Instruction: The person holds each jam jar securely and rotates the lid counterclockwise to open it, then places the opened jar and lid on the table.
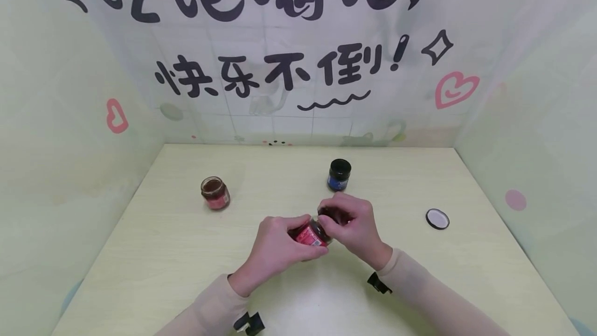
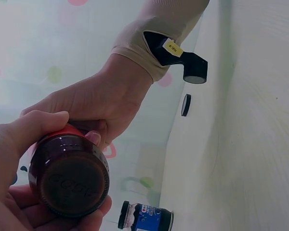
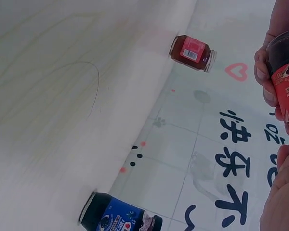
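In the head view my left hand point(image 1: 276, 241) grips a small glass jar point(image 1: 309, 236) with a red label and dark contents, tilted, its top toward the right. My right hand point(image 1: 359, 227) has thumb and fingers curled at the jar's top end, pinching a dark lid point(image 1: 337, 215) partly hidden by the fingers. From the left wrist, the round dark base of the jar point(image 2: 70, 183) faces the camera, thumb and fingers around its sides. At the right edge of the right wrist view, the jar's red label point(image 3: 288, 89) shows between both hands.
A lidless red-label jar point(image 1: 216, 194) stands at the left of the table point(image 1: 186, 263). Beyond my right hand stands a blue-label jar point(image 1: 339, 175) with a dark top. To the right, a loose lid point(image 1: 437, 219) lies with its white inside up. Printed walls enclose the table.
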A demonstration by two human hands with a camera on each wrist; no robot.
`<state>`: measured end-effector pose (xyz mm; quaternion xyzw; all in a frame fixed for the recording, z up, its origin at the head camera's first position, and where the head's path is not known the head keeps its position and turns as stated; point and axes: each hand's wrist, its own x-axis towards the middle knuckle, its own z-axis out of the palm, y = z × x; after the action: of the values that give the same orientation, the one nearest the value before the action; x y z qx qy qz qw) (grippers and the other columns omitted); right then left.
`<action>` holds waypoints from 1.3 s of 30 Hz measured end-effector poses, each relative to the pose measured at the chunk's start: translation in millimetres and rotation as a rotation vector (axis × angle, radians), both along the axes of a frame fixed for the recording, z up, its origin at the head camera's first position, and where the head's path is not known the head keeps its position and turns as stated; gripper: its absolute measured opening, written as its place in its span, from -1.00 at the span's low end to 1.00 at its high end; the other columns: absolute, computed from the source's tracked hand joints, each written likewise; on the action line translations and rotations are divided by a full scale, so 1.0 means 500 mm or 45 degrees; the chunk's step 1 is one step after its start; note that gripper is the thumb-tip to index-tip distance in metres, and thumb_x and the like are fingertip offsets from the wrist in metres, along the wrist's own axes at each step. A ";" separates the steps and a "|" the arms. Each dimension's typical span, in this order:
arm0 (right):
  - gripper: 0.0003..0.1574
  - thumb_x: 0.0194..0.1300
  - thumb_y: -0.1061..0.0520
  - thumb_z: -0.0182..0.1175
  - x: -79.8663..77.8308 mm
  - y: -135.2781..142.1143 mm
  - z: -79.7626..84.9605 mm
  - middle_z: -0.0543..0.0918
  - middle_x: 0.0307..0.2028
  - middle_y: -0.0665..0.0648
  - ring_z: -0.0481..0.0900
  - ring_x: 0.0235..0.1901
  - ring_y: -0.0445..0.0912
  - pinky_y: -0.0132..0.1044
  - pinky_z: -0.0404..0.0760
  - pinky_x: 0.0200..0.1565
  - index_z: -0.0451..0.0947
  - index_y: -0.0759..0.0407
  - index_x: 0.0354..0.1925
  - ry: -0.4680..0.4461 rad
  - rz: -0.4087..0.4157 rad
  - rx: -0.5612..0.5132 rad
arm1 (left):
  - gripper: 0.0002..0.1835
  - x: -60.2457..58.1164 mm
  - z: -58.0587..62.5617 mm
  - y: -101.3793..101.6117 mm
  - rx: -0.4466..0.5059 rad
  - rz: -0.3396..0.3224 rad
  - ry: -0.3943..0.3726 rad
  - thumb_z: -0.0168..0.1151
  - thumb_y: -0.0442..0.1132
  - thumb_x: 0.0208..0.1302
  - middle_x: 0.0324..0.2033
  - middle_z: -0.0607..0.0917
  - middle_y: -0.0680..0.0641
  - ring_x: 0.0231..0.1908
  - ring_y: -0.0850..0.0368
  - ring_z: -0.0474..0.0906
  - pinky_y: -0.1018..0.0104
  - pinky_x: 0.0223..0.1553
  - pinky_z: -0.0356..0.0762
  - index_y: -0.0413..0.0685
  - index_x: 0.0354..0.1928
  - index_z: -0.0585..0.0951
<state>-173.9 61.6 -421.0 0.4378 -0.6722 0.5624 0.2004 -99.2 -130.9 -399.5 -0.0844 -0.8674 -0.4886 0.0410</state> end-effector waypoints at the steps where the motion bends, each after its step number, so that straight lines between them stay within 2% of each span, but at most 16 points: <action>1: -0.83 0.16 0.29 0.33 0.000 0.000 -0.001 0.56 -0.48 -0.06 0.38 -0.58 -0.21 -0.44 0.37 -0.61 0.69 0.12 -0.23 -0.002 0.001 0.003 | -0.27 0.000 0.000 -0.001 0.001 -0.005 -0.003 0.68 0.16 -0.23 -0.30 0.79 0.07 -0.44 0.30 0.63 0.36 -0.47 0.61 -0.05 0.04 0.76; 10: -0.78 0.15 0.31 0.35 0.004 -0.001 -0.003 0.56 -0.46 -0.04 0.37 -0.59 -0.20 -0.44 0.38 -0.63 0.67 0.14 -0.19 -0.025 -0.006 0.044 | -0.30 0.004 -0.004 -0.005 -0.042 0.011 0.027 0.66 0.17 -0.20 -0.28 0.78 0.13 -0.43 0.33 0.62 0.37 -0.44 0.61 0.02 0.05 0.75; 13: -0.75 0.14 0.36 0.36 0.012 -0.004 0.007 0.55 -0.44 -0.01 0.35 -0.61 -0.16 -0.39 0.36 -0.65 0.66 0.20 -0.17 -0.044 -0.004 0.073 | -0.49 0.006 -0.008 -0.005 -0.064 0.013 0.068 0.64 0.14 -0.16 -0.39 0.74 0.22 -0.47 0.34 0.59 0.37 -0.48 0.60 0.18 -0.10 0.77; 17: -0.71 0.16 0.41 0.34 0.033 -0.008 0.044 0.58 -0.40 0.04 0.40 -0.58 -0.09 -0.31 0.44 -0.62 0.64 0.23 -0.12 -0.094 -0.015 0.141 | -0.65 0.007 -0.012 -0.005 -0.090 0.014 0.156 0.63 0.10 -0.12 -0.52 0.63 0.31 -0.54 0.34 0.55 0.37 -0.54 0.56 0.35 -0.31 0.65; 20: -0.72 0.23 0.38 0.31 0.049 -0.007 0.076 0.60 -0.34 0.05 0.51 -0.48 -0.05 -0.24 0.56 -0.53 0.64 0.20 -0.08 -0.203 -0.045 0.223 | -0.63 0.007 -0.015 -0.005 -0.122 0.038 0.227 0.64 0.09 -0.12 -0.52 0.60 0.35 -0.53 0.36 0.53 0.39 -0.54 0.54 0.37 -0.31 0.62; 24: -0.79 0.35 0.21 0.30 0.061 -0.002 0.104 0.64 -0.27 0.04 0.60 -0.42 -0.03 -0.12 0.64 -0.52 0.65 0.08 -0.04 -0.518 -0.080 0.353 | -0.61 0.007 -0.020 -0.006 -0.178 0.071 0.299 0.65 0.09 -0.13 -0.49 0.60 0.35 -0.52 0.39 0.51 0.42 -0.52 0.51 0.32 -0.28 0.63; 26: -0.79 0.36 0.12 0.32 0.064 0.001 0.113 0.65 -0.27 0.05 0.62 -0.44 0.01 -0.04 0.64 -0.53 0.66 0.04 -0.04 -0.672 -0.096 0.413 | -0.61 0.008 -0.022 -0.006 -0.199 0.075 0.331 0.65 0.08 -0.13 -0.49 0.59 0.34 -0.52 0.39 0.49 0.43 -0.52 0.50 0.30 -0.28 0.64; 28: -0.75 0.34 -0.02 0.36 0.056 0.006 0.104 0.67 -0.27 0.03 0.62 -0.47 0.02 0.00 0.65 -0.54 0.67 -0.02 -0.05 -0.767 -0.092 0.465 | -0.61 0.009 -0.025 -0.005 -0.220 0.072 0.366 0.65 0.08 -0.12 -0.50 0.58 0.34 -0.52 0.40 0.48 0.44 -0.51 0.48 0.28 -0.28 0.63; 33: -0.65 0.24 -0.23 0.41 0.036 0.019 0.074 0.68 -0.27 0.01 0.65 -0.49 0.01 0.01 0.68 -0.49 0.68 -0.15 -0.08 -0.821 -0.052 0.508 | -0.61 0.010 -0.029 -0.005 -0.263 0.067 0.408 0.63 0.08 -0.11 -0.49 0.57 0.33 -0.51 0.41 0.46 0.46 -0.50 0.46 0.29 -0.25 0.65; 39: -0.69 0.24 -0.18 0.42 0.038 0.021 0.074 0.69 -0.27 0.03 0.67 -0.46 0.10 0.04 0.70 -0.41 0.68 -0.14 -0.10 -0.837 -0.020 0.500 | -0.61 0.011 -0.031 -0.004 -0.295 0.071 0.407 0.63 0.09 -0.12 -0.48 0.57 0.33 -0.50 0.41 0.47 0.45 -0.49 0.45 0.31 -0.24 0.65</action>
<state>-155.0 72.1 -383.9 0.2590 -0.7989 0.5317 -0.1095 -93.5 -133.0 -415.3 -0.1411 -0.9023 -0.3644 0.1818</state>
